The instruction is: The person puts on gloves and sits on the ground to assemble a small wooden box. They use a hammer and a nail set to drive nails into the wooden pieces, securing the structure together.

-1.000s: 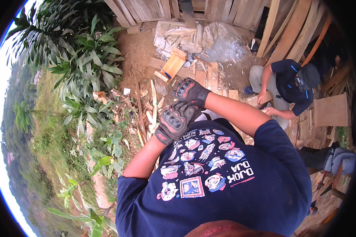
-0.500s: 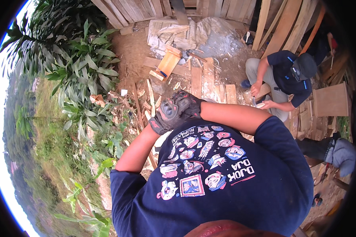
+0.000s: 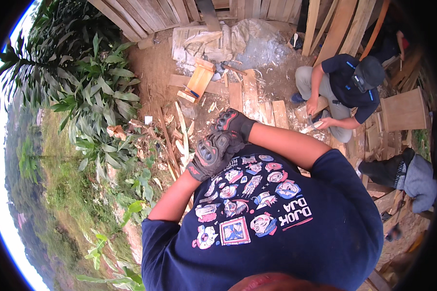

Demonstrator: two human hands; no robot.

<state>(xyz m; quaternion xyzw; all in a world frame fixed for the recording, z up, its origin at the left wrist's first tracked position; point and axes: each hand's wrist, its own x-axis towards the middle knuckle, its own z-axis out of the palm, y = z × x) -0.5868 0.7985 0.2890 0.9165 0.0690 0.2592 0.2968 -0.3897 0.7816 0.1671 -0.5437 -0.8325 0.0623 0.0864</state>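
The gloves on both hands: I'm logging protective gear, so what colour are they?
Black with grey padding, left hand and right hand, seen in the head view.

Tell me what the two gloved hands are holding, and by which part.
Nothing visible. The left hand and right hand, both in black gloves, are brought together in front of the chest; no object shows between the fingers.

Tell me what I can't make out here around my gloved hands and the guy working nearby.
Head view:
- Left hand and right hand: palms face away, so any held thing is hidden by the black gloves.
- Seated person's hands: the object they work is too small to identify.
- Ground below the wearer: hidden by the dark printed shirt.
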